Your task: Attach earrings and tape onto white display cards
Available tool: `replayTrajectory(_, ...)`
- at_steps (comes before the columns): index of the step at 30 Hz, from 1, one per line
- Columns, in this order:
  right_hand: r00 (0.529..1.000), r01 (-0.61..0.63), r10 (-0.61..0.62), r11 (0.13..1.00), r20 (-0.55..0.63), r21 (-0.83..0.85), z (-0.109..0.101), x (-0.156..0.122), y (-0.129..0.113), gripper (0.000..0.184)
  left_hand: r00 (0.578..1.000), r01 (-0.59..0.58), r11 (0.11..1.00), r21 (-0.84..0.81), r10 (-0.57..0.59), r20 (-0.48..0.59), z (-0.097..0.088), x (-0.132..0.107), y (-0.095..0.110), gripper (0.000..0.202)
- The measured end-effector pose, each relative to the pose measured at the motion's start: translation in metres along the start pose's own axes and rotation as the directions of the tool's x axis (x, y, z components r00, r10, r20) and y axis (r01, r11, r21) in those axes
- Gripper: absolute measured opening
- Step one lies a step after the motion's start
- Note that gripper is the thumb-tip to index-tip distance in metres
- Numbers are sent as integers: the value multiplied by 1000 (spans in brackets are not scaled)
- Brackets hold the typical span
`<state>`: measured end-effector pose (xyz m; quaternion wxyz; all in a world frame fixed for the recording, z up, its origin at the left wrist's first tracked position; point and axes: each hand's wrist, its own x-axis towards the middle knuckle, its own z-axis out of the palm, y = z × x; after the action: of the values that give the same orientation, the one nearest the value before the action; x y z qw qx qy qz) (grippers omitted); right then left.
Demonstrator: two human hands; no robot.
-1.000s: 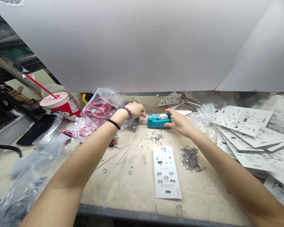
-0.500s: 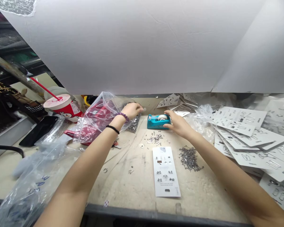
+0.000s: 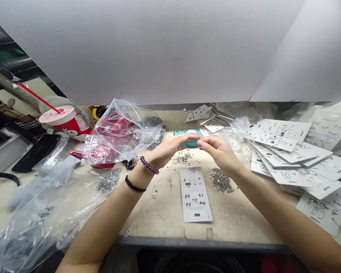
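The left hand (image 3: 169,149) and the right hand (image 3: 221,151) now meet at their fingertips, where a moment ago they were well apart. The left reaches across with its fingers nearly straight and close together; the right has its thumb and fingers drawn near each other, a narrow gap at most. Whether either one grips something, such as a short strip of tape, I cannot tell: anything at the tips is too small and clear to make out.

The right hand has let go of the teal tape dispenser (image 3: 178,132), which sits on the tabletop (image 3: 165,223) behind the fingers and is partly hidden by them. That change suggests the dispenser no longer needs steadying and that both hands are occupied with whatever lies at the fingertips.

Nearer the person, the white card (image 3: 195,194) lies flat with its small metal pieces in place, untouched by either hand. Loose metal bits (image 3: 183,157) are scattered between card and dispenser, and a dark pile of metal pins (image 3: 221,180) lies just right of the card.

Further out, overlapping white cards (image 3: 292,155) spread on the right. On the left stand a clear bag (image 3: 116,125) with red contents and a red-and-white cup (image 3: 65,123).
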<state>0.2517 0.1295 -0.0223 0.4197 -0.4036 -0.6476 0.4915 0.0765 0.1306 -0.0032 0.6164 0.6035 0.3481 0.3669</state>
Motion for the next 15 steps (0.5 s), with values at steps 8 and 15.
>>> replayTrajectory(8,991,-132,132,973,-9,-188,-23,-44,1,20,999,32,555,831,-20,-24,8,-20,-7,39)
replayTrajectory(15,959,-273,258,950,-117,-149,-42,-78,9,22,952,19,393,919,-287,103,20,-18,-19,33)
